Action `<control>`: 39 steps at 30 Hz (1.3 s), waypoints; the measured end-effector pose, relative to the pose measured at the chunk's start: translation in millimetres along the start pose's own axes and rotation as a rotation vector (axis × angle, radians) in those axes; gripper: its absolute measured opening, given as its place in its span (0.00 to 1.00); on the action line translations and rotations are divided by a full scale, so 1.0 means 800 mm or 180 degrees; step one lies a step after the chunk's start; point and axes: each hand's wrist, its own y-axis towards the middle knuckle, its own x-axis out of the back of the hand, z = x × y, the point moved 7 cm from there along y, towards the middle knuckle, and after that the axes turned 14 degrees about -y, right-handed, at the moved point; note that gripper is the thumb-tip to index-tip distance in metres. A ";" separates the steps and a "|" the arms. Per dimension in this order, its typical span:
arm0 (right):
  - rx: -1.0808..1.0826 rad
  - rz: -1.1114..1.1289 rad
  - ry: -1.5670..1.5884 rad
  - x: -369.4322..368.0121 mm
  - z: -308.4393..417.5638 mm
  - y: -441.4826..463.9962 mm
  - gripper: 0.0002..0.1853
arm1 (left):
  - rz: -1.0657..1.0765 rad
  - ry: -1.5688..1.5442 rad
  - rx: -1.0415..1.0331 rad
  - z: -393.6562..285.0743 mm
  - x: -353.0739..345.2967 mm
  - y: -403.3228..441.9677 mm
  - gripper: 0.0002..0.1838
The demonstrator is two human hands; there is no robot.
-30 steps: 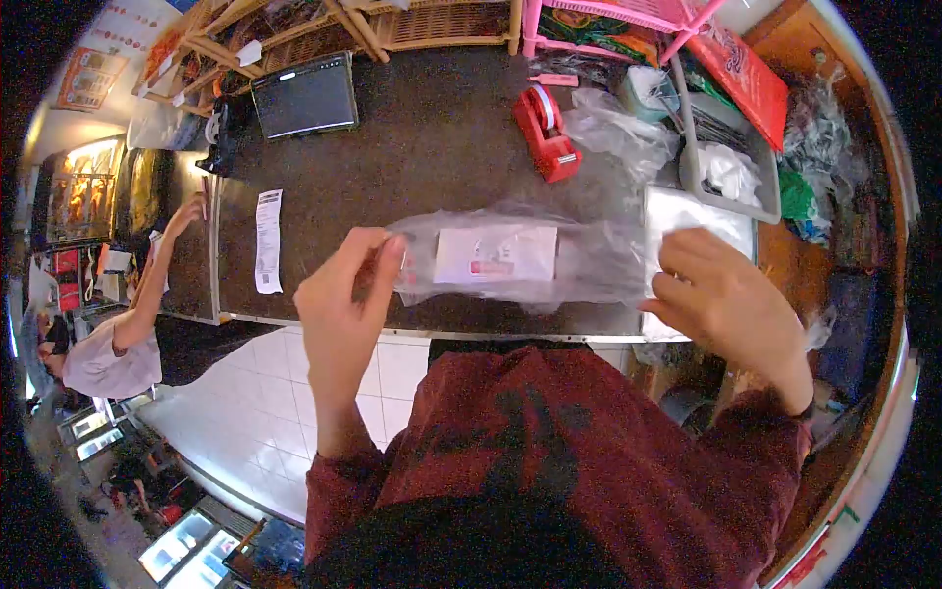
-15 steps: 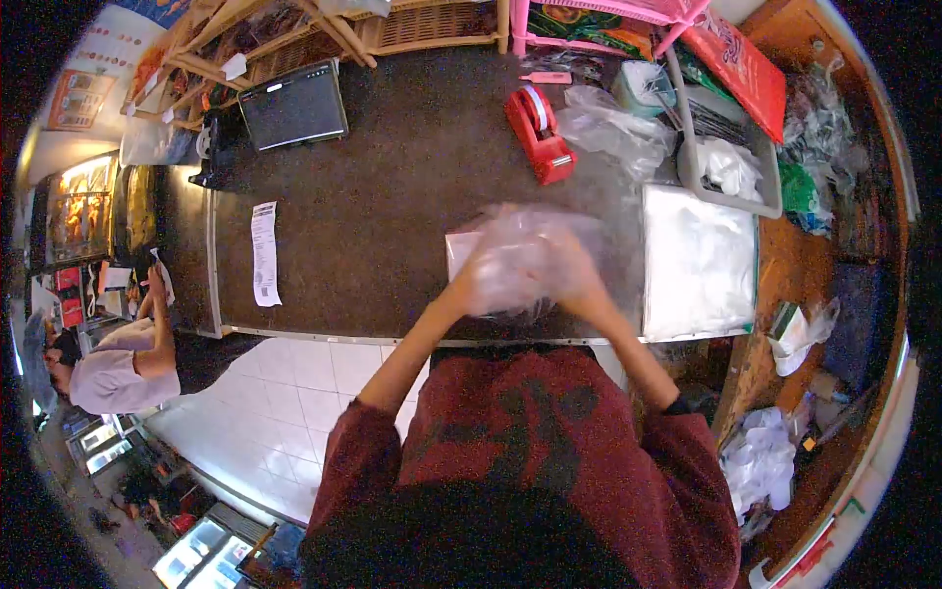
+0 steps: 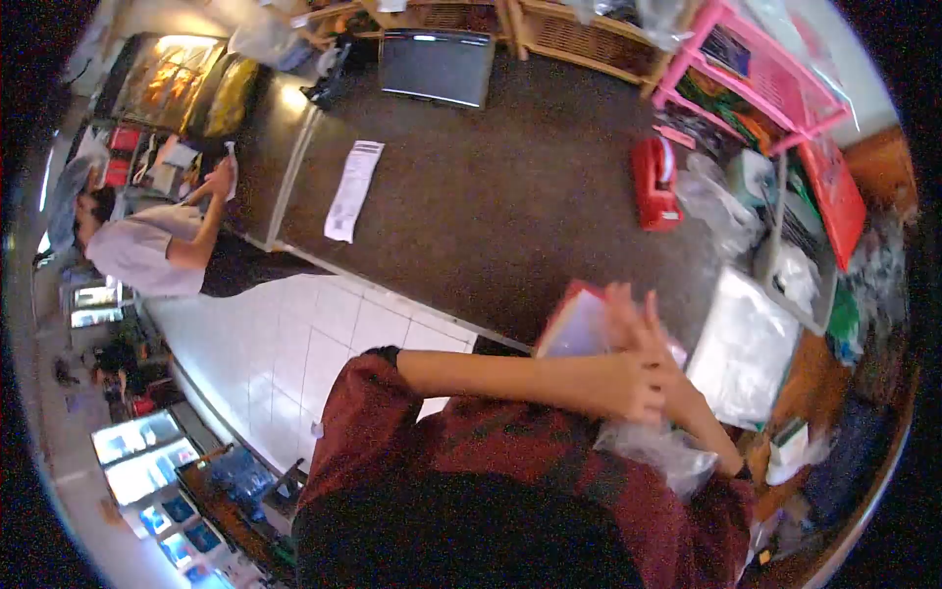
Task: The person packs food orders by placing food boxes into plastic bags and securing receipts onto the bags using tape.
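A flat packet (image 3: pixel 579 329) with a pink-red edge lies at the table's front edge, partly covered by my hands. My left hand (image 3: pixel 628 386) reaches across from the left, fingers curled round the clear plastic film (image 3: pixel 662 454), which hangs crumpled below it. My right hand (image 3: pixel 640 332) lies over the packet, its slightly blurred fingers stretched out and apart. The two hands overlap, so part of the film's path between them is hidden.
A red tape dispenser (image 3: pixel 655 187), a stack of clear bags (image 3: pixel 743 348) and a grey basket (image 3: pixel 775 265) stand right. A receipt (image 3: pixel 353 191) and a dark tablet (image 3: pixel 437 67) lie farther left. Another person (image 3: pixel 147 245) stands at the left.
The view has turned, and the table now lies slanted. My hands, earlier apart with the film spread between them, have come together and crossed, and the film is bunched below my left hand.
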 end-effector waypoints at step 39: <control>-0.1519 -0.1393 0.1848 -0.136 -0.029 0.062 0.19 | -0.4204 -0.4048 0.2677 0.215 -0.016 -0.171 0.22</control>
